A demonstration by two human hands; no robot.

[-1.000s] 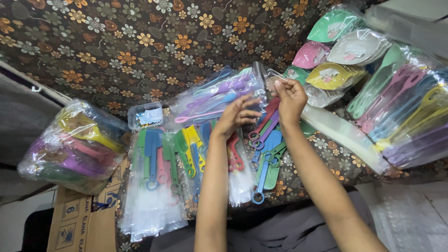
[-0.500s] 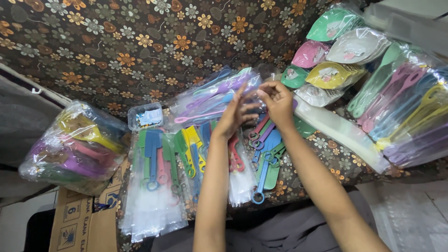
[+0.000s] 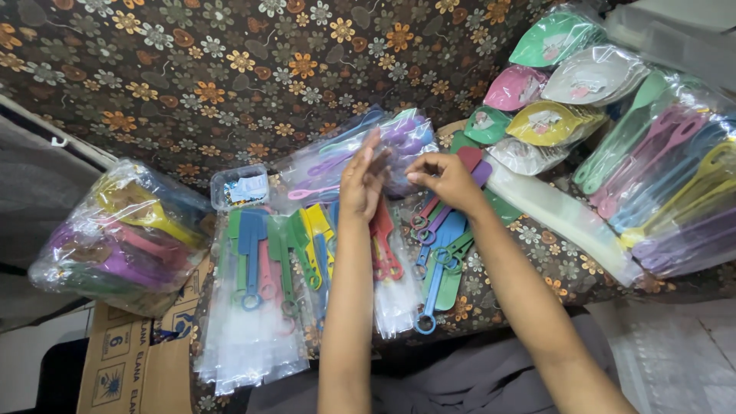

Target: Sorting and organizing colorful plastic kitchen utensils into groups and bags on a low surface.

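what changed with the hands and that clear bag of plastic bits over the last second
The right hand has come down off the top edge of the clear bag toward the person, fingers now pinched just beside it. The left hand still rests against the bag, which has shifted little. The rows of bagged spatulas and the big bundle at left lie as before.

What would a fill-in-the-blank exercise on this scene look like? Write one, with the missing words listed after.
1. The left hand and right hand meet over a clear plastic bag of pastel spoons lying on a dark cloth with a ____ pattern.
2. The small clear plastic box lies to the ____ of the left hand.
3. The brown cardboard box sits in the lower ____ corner.

Missing words: floral; left; left
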